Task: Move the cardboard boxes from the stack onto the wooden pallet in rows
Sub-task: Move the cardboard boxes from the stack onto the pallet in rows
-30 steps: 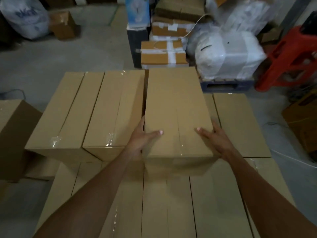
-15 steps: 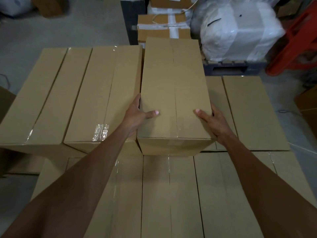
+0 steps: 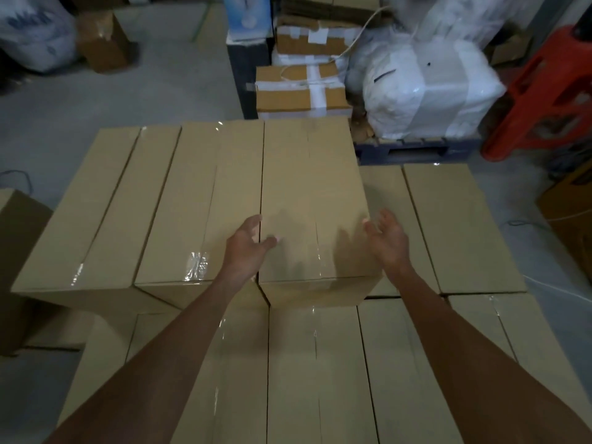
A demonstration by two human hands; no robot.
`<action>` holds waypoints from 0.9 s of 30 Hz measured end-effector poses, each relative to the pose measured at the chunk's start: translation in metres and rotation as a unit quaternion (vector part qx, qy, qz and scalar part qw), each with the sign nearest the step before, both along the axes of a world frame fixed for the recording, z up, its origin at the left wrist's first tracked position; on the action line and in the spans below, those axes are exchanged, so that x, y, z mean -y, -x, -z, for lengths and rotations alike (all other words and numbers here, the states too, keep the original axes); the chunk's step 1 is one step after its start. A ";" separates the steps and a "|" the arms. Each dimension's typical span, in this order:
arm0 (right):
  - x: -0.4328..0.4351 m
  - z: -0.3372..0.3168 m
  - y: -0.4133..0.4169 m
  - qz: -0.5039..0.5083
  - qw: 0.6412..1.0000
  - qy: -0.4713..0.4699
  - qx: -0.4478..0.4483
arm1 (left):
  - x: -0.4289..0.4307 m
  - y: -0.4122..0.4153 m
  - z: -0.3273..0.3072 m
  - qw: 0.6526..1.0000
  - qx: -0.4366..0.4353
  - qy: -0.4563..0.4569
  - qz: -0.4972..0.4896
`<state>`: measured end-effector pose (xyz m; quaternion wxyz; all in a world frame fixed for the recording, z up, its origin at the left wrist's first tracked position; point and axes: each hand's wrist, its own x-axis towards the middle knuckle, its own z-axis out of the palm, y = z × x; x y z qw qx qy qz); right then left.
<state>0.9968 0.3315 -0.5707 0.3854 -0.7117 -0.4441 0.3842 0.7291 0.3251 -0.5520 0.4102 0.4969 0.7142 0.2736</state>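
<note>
A plain brown cardboard box [image 3: 312, 200] lies in the upper layer, flush against two like boxes [image 3: 198, 203] to its left. All rest on a lower layer of taped boxes [image 3: 314, 373] that hides the pallet. My left hand [image 3: 246, 248] touches the box's near left edge, thumb over the top, fingers relaxed. My right hand [image 3: 389, 240] hovers just off the box's right side, fingers spread, holding nothing. Lower boxes [image 3: 455, 225] lie uncovered to the right.
Behind stand taped brown cartons [image 3: 302, 91], a white wrapped bale [image 3: 429, 88] on a dark pallet [image 3: 416, 149], and a red plastic stool [image 3: 544, 91]. A loose box [image 3: 19, 267] sits at left. Grey concrete floor [image 3: 96, 97] lies beyond.
The box was pushed forward and set down flush beside the left boxes. My right hand has come off its side and opened; my left hand has loosened its hold.
</note>
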 end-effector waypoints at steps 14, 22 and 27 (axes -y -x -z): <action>0.109 -0.291 0.089 -0.113 0.983 -0.004 -0.145 | 0.144 0.045 -0.260 0.991 0.058 -0.086 -0.089; 0.183 -0.372 0.178 -0.203 0.963 -0.062 -0.165 | 0.267 0.146 -0.332 0.967 0.094 -0.162 -0.171; 0.253 -0.357 0.269 -0.253 0.951 -0.030 -0.174 | 0.364 0.214 -0.329 0.950 0.101 -0.183 -0.234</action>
